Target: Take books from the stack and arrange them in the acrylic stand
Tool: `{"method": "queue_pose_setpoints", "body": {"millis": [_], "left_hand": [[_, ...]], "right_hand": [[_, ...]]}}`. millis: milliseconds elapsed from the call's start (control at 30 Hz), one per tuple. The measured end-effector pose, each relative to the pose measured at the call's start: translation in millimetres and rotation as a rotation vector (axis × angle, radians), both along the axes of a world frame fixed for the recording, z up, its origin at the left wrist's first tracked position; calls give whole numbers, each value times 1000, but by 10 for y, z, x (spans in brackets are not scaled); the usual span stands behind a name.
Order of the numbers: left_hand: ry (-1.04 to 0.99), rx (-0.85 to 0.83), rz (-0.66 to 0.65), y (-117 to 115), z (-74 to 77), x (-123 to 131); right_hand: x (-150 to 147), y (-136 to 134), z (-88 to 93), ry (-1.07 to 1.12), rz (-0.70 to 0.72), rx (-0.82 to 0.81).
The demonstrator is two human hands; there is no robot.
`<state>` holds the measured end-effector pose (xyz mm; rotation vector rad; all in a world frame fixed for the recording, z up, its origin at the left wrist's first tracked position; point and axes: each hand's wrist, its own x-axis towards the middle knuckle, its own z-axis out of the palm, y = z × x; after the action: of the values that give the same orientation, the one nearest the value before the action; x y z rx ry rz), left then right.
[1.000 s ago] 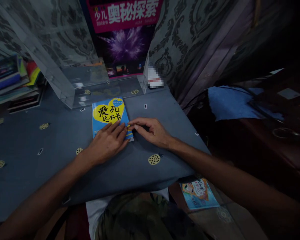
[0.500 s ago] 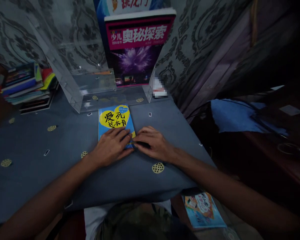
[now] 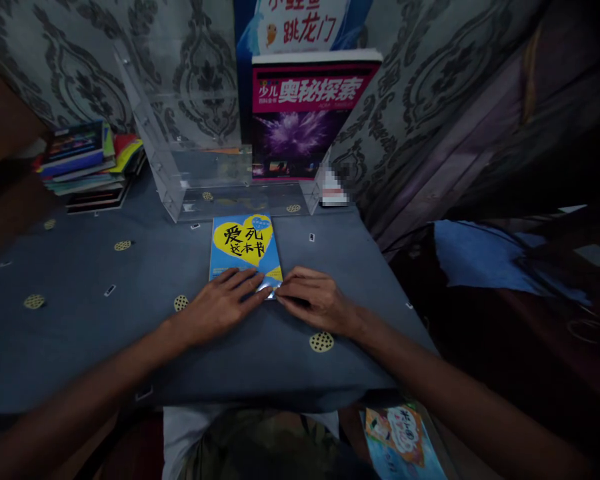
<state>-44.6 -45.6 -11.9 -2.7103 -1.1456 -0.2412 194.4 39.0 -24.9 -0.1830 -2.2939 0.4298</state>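
A small blue book (image 3: pixel 245 250) with a yellow heart on its cover lies shut on the tablecloth in the middle of the view. My left hand (image 3: pixel 225 297) rests flat across its lower left part, fingers stretched out and hiding some of the cover. At the lower right corner, my right hand (image 3: pixel 315 300) has its fingers closed together in a pinch on the book's edge. The two thumbs are close to each other at the bottom edge.
Behind the book stands a clear acrylic rack (image 3: pixel 173 193) holding a magenta-and-black book (image 3: pixel 297 127) and a taller blue book (image 3: pixel 300 27). Several stacked books (image 3: pixel 87 163) sit at the left back. Below the table's front edge is another book (image 3: pixel 400 440).
The view has shifted, so the rack and books appear farther right. My left hand has slid toward the book's lower edge, uncovering more cover. My right hand stays at the corner.
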Motion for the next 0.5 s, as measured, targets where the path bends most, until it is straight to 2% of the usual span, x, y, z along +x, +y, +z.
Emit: {"method": "queue_pose_setpoints", "body": {"millis": [267, 367, 500], "left_hand": [[-68, 8, -34, -264, -57, -400], [-111, 4, -33, -274, -43, -400], [-267, -55, 0, -176, 52, -322]], "right_hand": [[6, -4, 0, -22, -24, -36], [2, -1, -10, -13, -24, -53], [-18, -4, -11, -17, -50, -80]]}}
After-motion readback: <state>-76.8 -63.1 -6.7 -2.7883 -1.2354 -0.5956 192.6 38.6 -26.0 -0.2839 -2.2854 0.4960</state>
